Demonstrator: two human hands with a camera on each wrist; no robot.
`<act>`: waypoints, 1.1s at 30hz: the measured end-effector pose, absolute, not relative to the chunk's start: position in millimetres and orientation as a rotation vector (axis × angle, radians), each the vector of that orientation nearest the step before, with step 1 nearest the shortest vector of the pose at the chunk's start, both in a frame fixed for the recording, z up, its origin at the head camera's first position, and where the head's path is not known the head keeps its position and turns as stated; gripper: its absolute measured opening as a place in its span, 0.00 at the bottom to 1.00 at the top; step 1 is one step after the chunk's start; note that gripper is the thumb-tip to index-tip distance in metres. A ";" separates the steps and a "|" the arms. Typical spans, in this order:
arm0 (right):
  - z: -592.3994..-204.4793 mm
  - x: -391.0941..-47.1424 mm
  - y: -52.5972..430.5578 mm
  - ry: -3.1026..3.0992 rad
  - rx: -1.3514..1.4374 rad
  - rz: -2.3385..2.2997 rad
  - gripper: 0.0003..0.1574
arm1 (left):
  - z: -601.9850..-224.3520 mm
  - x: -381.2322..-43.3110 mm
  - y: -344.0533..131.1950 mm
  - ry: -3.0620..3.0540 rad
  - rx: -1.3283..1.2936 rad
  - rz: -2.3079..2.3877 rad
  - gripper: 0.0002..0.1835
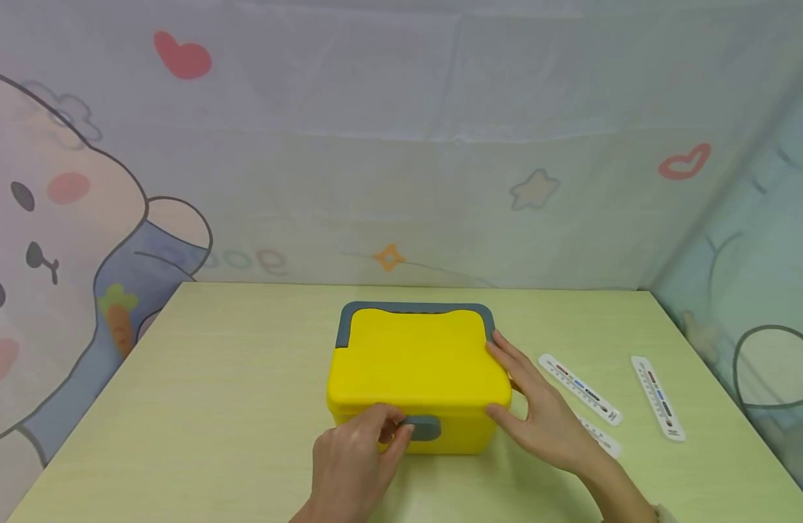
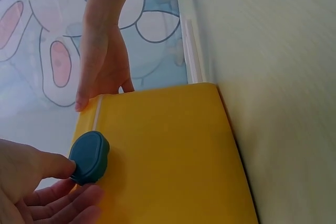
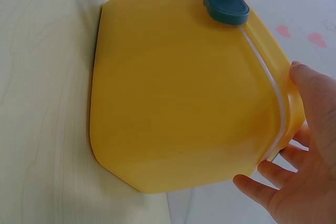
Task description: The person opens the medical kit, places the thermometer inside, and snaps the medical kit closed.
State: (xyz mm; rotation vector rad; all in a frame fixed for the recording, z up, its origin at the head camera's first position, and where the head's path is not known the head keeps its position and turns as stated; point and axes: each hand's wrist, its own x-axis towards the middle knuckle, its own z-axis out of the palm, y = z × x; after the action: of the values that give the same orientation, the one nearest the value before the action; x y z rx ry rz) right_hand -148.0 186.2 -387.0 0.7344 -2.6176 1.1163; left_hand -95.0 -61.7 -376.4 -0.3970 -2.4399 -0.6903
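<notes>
A yellow lidded box [image 1: 414,363] stands on the table with its lid down. A dark grey-green latch [image 1: 425,428] sits at the middle of its front. My left hand [image 1: 352,457] pinches the latch's left end between thumb and index finger; in the left wrist view the thumb [image 2: 58,165] presses against the latch's edge. My right hand [image 1: 545,410] is spread along the lid's right side, thumb at the front corner and fingers further back. In the right wrist view its fingers [image 3: 273,174] are mostly straight beside the lid seam.
Several white thermometer strips lie to the right of the box: one angled strip [image 1: 580,388], another nearer the table's right edge [image 1: 658,398], and one partly hidden behind my right hand [image 1: 600,438]. A grey handle [image 1: 411,306] frames the lid's back. A printed cloth [image 1: 401,145] hangs behind the table.
</notes>
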 end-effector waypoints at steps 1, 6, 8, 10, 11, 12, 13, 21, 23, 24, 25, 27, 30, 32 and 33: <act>-387.1 -148.1 186.3 -2.618 0.736 1.115 0.45 | -376.8 -94.9 -62.2 -2.422 -0.408 -0.694 0.10; -387.3 -148.3 186.8 -2.609 0.747 1.093 0.46 | -378.2 -95.4 -64.6 -2.376 -0.451 -0.699 0.10; -387.5 -148.4 187.0 -2.605 0.750 1.091 0.46 | -377.6 -95.7 -65.4 -2.396 -0.455 -0.701 0.10; -387.6 -148.4 186.9 -2.602 0.754 1.095 0.46 | -376.7 -95.8 -66.2 -2.423 -0.458 -0.708 0.09; -387.6 -148.4 186.8 -2.601 0.756 1.097 0.45 | -376.2 -95.8 -66.6 -2.435 -0.458 -0.713 0.09; -387.6 -148.4 186.7 -2.600 0.757 1.100 0.45 | -375.7 -95.7 -67.0 -2.444 -0.461 -0.721 0.09; -387.7 -148.6 186.7 -2.601 0.755 1.101 0.45 | -375.2 -95.6 -67.4 -2.450 -0.464 -0.726 0.09; -387.9 -148.3 186.3 -2.603 0.751 1.100 0.45 | -371.4 -93.4 -67.9 -2.498 -0.464 -0.811 0.07; -388.0 -148.3 186.5 -2.607 0.747 1.105 0.45 | -370.4 -92.0 -67.8 -2.520 -0.452 -0.840 0.07; -388.1 -148.3 186.5 -2.608 0.746 1.105 0.45 | -370.1 -91.4 -67.7 -2.527 -0.445 -0.853 0.07; -388.0 -148.4 186.6 -2.609 0.744 1.106 0.45 | -370.0 -90.9 -67.6 -2.533 -0.435 -0.863 0.07; -388.0 -148.3 186.7 -2.611 0.740 1.107 0.45 | -370.0 -89.9 -67.5 -2.547 -0.408 -0.884 0.08; -388.1 -148.4 186.7 -2.612 0.738 1.105 0.45 | -371.1 -89.1 -67.4 -2.566 -0.361 -0.914 0.07; -388.3 -148.4 186.6 -2.615 0.736 1.104 0.45 | -372.0 -88.4 -67.6 -2.576 -0.341 -0.930 0.07; -388.4 -148.4 186.6 -2.616 0.736 1.104 0.45 | -372.7 -88.1 -67.8 -2.577 -0.339 -0.937 0.07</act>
State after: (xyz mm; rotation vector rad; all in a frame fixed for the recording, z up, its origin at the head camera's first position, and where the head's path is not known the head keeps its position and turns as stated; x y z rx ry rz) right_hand -148.4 186.6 -388.4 0.7356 -2.6157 1.1037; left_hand -88.1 -67.8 -372.7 -0.3386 -2.5774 -0.9366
